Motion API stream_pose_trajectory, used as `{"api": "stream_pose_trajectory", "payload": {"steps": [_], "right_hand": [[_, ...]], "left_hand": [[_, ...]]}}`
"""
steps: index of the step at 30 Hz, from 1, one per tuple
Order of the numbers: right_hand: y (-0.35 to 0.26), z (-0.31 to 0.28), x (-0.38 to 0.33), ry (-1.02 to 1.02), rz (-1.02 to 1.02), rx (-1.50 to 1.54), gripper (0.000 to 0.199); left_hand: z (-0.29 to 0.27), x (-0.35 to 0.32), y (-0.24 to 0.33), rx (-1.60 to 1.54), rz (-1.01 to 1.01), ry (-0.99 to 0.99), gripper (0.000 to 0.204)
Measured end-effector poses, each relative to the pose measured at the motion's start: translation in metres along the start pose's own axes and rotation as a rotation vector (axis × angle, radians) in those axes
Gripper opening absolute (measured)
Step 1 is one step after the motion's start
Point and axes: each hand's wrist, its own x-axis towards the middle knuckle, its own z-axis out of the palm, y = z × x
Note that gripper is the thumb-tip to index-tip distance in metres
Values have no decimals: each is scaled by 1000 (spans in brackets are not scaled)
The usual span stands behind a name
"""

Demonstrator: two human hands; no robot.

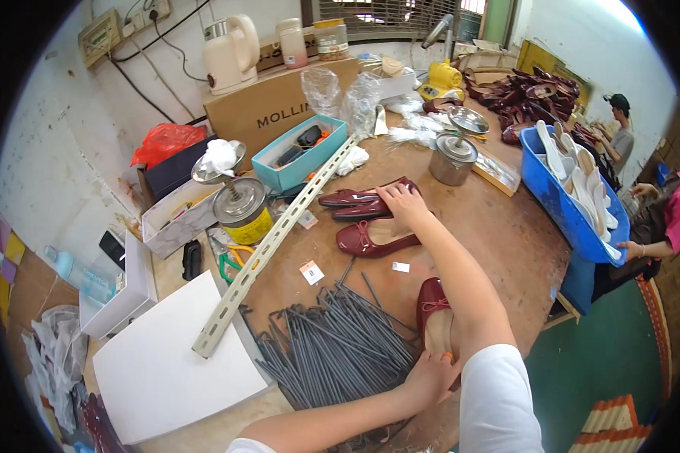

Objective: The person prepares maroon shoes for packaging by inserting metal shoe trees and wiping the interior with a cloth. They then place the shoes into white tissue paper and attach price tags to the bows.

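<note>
My left hand (432, 377) grips the heel end of a dark red patent ballet flat (431, 296) with a small bow, upright near the table's right side. Something orange shows at its fingers. My right hand (404, 205) reaches farther in, fingers closed over the heel end of dark red flats (353, 202) lying tipped together; its exact hold is partly hidden. Just nearer than these, another bow-fronted flat (357, 238) stands upright, its heel close under my right wrist. Left of my left hand lies a heap of thin dark grey rods (340, 343), some with bent ends.
A slotted metal bar (276, 245) crosses the table beside a white board (177, 362). Metal cans (243, 211), a turquoise box (298, 155) and a shoe pile (533, 94) stand farther back. At right, a person's hand (632, 251) holds a blue basket (567, 200) of pale shoe-shaped pieces.
</note>
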Motion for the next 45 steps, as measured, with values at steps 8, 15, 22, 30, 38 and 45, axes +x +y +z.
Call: {"api": "stream_pose_trajectory", "payload": {"steps": [8,15,22,30,38,45], "right_hand": [[31,-36,-114,-120,220,165,57],[128,-135,-293,448,786,806,58],[40,-198,-493,531,1044,1459,48],[-179,-211,-449,57,586,1795,69],[-414,-204,-383,-207,-261,1082,60],[-441,-190,-382,-202,-232,1273,29]], "left_hand": [[-23,20,11,-219,-208,64,69],[-5,39,16,-180,-144,178,23],[-136,-114,49,-660,-34,273,28],[-132,-424,176,-410,-697,481,24],[-7,-561,211,70,-1491,323,41],[9,-531,196,92,-1127,630,70]]}}
